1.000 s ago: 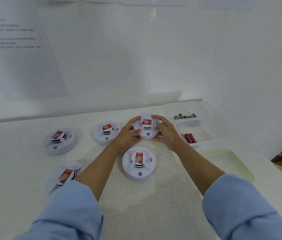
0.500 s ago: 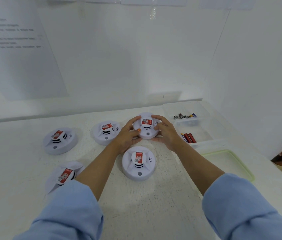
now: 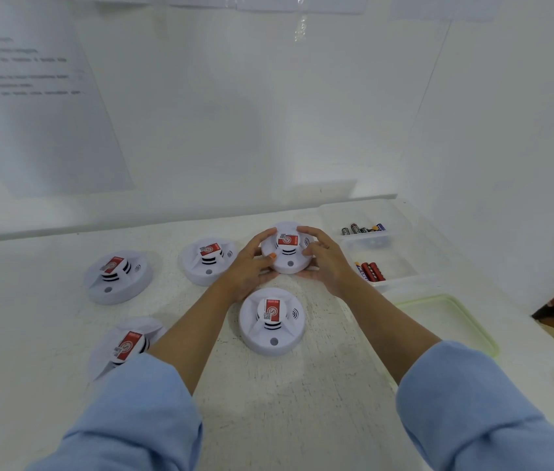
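Several round white smoke detectors with red labels lie on the white table (image 3: 302,402). The far one (image 3: 287,256) is held from both sides: my left hand (image 3: 252,266) grips its left edge with fingers curled over the rim, and my right hand (image 3: 326,263) grips its right edge. Another detector (image 3: 271,321) sits just in front of my hands, between my forearms. Others lie to the left: one (image 3: 208,259) beside my left hand, one (image 3: 117,277) farther left, and one (image 3: 126,345) partly hidden by my left sleeve.
Two clear plastic trays stand at the right: the far one (image 3: 364,215) holds dark batteries (image 3: 363,228), the near one (image 3: 394,266) holds red batteries (image 3: 370,271). A green-rimmed lid (image 3: 472,321) lies near the right table edge. Walls close the back and right.
Both hands have kept their grip on the far detector; it seems to have tilted or shifted only slightly. The other detectors have not moved.
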{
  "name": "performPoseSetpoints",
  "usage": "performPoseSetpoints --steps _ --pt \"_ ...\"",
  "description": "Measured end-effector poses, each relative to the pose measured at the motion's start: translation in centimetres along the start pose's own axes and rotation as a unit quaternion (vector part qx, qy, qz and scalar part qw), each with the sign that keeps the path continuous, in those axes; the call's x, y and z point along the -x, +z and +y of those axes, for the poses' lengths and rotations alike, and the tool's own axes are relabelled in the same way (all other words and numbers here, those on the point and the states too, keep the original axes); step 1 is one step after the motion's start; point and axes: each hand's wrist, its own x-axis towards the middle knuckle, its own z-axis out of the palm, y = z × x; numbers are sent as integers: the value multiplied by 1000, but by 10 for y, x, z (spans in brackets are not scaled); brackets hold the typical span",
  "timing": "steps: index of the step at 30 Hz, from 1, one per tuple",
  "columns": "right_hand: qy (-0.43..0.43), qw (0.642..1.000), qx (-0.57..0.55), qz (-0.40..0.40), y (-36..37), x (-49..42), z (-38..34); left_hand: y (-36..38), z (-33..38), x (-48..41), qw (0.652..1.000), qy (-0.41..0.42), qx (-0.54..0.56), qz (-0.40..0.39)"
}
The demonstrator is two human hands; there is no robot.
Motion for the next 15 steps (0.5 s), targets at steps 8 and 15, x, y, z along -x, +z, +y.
performPoseSetpoints --steps 8,15 --pt "4 1000 6 3 1 0 -1 0 0 -1 1000 0 -15 0" --pt "-25 997 72 25 0 0 -4 -1 0 -3 996 1 -86 12"
